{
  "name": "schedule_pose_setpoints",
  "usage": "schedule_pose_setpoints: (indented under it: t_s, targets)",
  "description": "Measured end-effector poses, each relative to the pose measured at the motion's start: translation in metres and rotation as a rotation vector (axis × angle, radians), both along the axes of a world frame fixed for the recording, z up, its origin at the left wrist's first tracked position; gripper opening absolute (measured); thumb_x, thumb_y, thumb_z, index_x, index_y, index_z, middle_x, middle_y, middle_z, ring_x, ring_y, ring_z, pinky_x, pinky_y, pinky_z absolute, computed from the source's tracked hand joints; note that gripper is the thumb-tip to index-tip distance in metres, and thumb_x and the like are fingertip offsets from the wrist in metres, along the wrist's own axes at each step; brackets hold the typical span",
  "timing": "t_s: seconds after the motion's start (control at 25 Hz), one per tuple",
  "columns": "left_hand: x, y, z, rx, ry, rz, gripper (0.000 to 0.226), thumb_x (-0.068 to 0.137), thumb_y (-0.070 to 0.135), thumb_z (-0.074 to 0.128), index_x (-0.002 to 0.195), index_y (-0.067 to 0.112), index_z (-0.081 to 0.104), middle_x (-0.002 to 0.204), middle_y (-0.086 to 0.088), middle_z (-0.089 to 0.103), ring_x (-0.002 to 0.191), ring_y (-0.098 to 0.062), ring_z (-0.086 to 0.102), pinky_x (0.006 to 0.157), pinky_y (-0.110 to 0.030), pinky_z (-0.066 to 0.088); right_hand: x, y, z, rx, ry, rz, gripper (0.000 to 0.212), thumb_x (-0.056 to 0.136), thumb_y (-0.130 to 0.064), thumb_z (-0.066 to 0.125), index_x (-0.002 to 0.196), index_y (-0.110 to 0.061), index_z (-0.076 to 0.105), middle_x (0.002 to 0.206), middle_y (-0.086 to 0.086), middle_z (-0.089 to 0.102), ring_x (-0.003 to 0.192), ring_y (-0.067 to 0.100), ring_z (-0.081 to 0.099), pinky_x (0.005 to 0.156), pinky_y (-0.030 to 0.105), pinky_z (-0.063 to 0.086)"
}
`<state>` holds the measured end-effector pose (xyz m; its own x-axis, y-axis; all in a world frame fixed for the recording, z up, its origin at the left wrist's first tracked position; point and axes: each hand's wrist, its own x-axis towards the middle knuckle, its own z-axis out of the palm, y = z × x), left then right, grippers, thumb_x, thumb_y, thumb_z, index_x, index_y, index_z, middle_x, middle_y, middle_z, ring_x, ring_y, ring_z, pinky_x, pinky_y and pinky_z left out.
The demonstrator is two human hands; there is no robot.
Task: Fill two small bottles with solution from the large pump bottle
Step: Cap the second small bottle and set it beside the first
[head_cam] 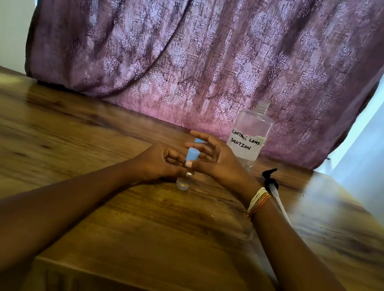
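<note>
Left hand (157, 162) grips small bottle (183, 183) — right hand (211, 160) pinches its blue cap (192, 156); clear liquid inside.

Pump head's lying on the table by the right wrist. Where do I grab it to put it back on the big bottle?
Grip the black collar of the pump head from above. It lies flat, its white tube trailing toward you and partly hidden under the right wrist, so lift collar-first.
</note>
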<state>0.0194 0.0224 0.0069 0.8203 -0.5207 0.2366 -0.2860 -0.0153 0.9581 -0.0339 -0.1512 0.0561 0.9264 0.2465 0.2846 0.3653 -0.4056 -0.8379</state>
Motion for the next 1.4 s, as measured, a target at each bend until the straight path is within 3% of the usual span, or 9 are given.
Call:
schedule_pose_setpoints:
  t_s: [0.12, 0.28, 0.44, 0.64, 0.8, 0.92, 1.04, 1.28, 1.4]
  targets:
    - [-0.001, 0.0, 0.001, 0.023, -0.02, 0.013, 0.022, 0.075, -0.001, 0.076, 0.097, 0.004, 0.073, 0.078, 0.003, 0.077, 0.072, -0.006, 0.071, 0.067, -0.018, 0.057, 0.0, -0.001, 0.001, 0.032, -0.018, 0.079, 0.052, 0.082, 0.011, 0.065, 0.128, -0.011, 0.055, 0.115, 0.01, 0.068, 0.11, 0.018, 0.066, 0.095, 0.031, 0.054]
    - [0.001, 0.001, 0.0, 0.018, -0.027, -0.008, 0.018, 0.074, 0.0, 0.076, 0.086, 0.013, 0.075, 0.078, 0.001, 0.077, 0.072, -0.008, 0.071, 0.067, -0.02, 0.056, 0.001, 0.007, -0.005, -0.032, -0.127, -0.157, 0.054, 0.071, -0.012, 0.083, 0.12, -0.017, 0.061, 0.089, 0.001, 0.067, 0.079, 0.008, 0.064, 0.076, 0.02, 0.054]
    - [0.003, 0.0, -0.002, -0.002, 0.015, 0.014, 0.018, 0.073, 0.003, 0.077, 0.089, 0.012, 0.076, 0.088, -0.007, 0.078, 0.08, -0.015, 0.071, 0.076, -0.029, 0.057, 0.002, -0.001, 0.004, 0.017, 0.0, 0.036, 0.06, 0.081, 0.01, 0.067, 0.135, -0.009, 0.046, 0.125, 0.009, 0.062, 0.115, 0.014, 0.061, 0.093, 0.022, 0.053]
    - [0.001, -0.001, -0.001, 0.022, 0.005, 0.005, 0.029, 0.075, 0.002, 0.076, 0.103, 0.002, 0.072, 0.103, -0.022, 0.073, 0.092, -0.026, 0.069, 0.086, -0.038, 0.055, 0.0, 0.001, 0.004, -0.001, -0.115, -0.101, 0.06, 0.074, -0.002, 0.079, 0.128, -0.011, 0.054, 0.101, 0.007, 0.072, 0.094, 0.016, 0.07, 0.084, 0.025, 0.057]
    - [-0.001, -0.002, 0.001, 0.029, -0.017, 0.017, 0.02, 0.076, 0.002, 0.075, 0.095, 0.01, 0.074, 0.097, -0.01, 0.075, 0.083, -0.016, 0.071, 0.075, -0.026, 0.058, 0.003, -0.001, 0.004, -0.053, -0.034, 0.013, 0.053, 0.082, 0.008, 0.067, 0.131, -0.006, 0.052, 0.117, 0.006, 0.066, 0.113, 0.017, 0.064, 0.094, 0.026, 0.054]
    - [0.0, -0.006, 0.0, -0.004, 0.016, 0.055, 0.02, 0.076, 0.002, 0.076, 0.093, 0.011, 0.075, 0.091, -0.011, 0.077, 0.08, -0.02, 0.072, 0.072, -0.031, 0.058, 0.004, -0.002, 0.004, -0.024, -0.104, -0.106, 0.044, 0.075, 0.011, 0.072, 0.116, -0.001, 0.065, 0.115, 0.014, 0.069, 0.099, 0.014, 0.068, 0.085, 0.019, 0.056]
    - [-0.001, -0.01, -0.002, -0.01, -0.021, 0.071, 0.018, 0.075, 0.002, 0.076, 0.09, 0.013, 0.076, 0.078, -0.003, 0.077, 0.066, -0.011, 0.07, 0.058, -0.023, 0.054, 0.004, -0.003, 0.003, 0.019, -0.142, -0.197, 0.04, 0.069, 0.007, 0.079, 0.107, -0.001, 0.071, 0.11, 0.013, 0.072, 0.089, 0.009, 0.07, 0.082, 0.02, 0.058]
    - [-0.001, -0.007, -0.006, -0.063, -0.054, 0.184, 0.021, 0.071, 0.009, 0.082, 0.09, 0.017, 0.077, 0.084, -0.007, 0.078, 0.079, -0.022, 0.072, 0.073, -0.037, 0.058, 0.014, 0.001, -0.013, 0.105, -0.13, -0.246, 0.04, 0.072, 0.0, 0.08, 0.109, -0.008, 0.068, 0.098, 0.009, 0.073, 0.091, 0.015, 0.072, 0.085, 0.031, 0.059]
    - [0.005, -0.009, -0.003, 0.028, -0.171, 0.379, 0.032, 0.069, 0.013, 0.084, 0.098, 0.019, 0.073, 0.091, -0.003, 0.076, 0.084, -0.019, 0.072, 0.078, -0.041, 0.06, 0.017, -0.007, -0.02, -0.094, -0.081, -0.303, 0.031, 0.08, 0.001, 0.07, 0.109, -0.009, 0.067, 0.1, 0.012, 0.073, 0.088, 0.017, 0.07, 0.085, 0.035, 0.058]
